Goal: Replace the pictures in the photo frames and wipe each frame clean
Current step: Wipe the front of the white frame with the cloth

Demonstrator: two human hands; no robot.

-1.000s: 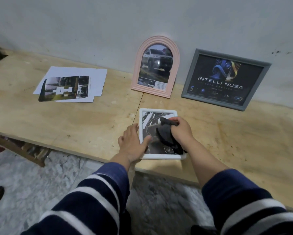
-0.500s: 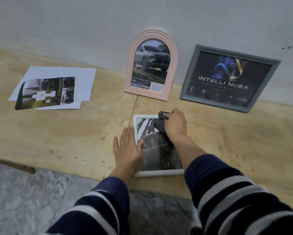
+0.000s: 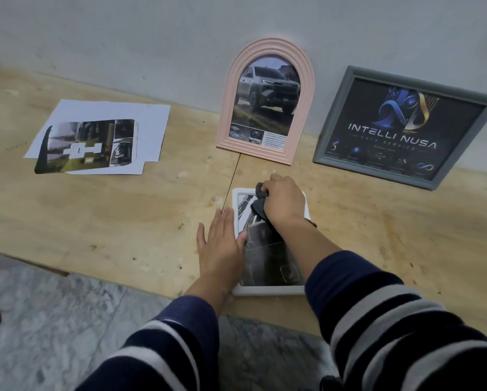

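Where plywood bench (image 3: 95,221) meets grey wall (image 3: 152,38), marble floor (image 3: 53,320) lies below.

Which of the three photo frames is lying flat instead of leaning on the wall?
The white frame, flat on the bench under both hands; the pink arched frame and grey frame lean against the wall.

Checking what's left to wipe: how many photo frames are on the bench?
3: white frame flat under both hands, pink arched frame and grey frame leaning on the wall. None seem hidden.
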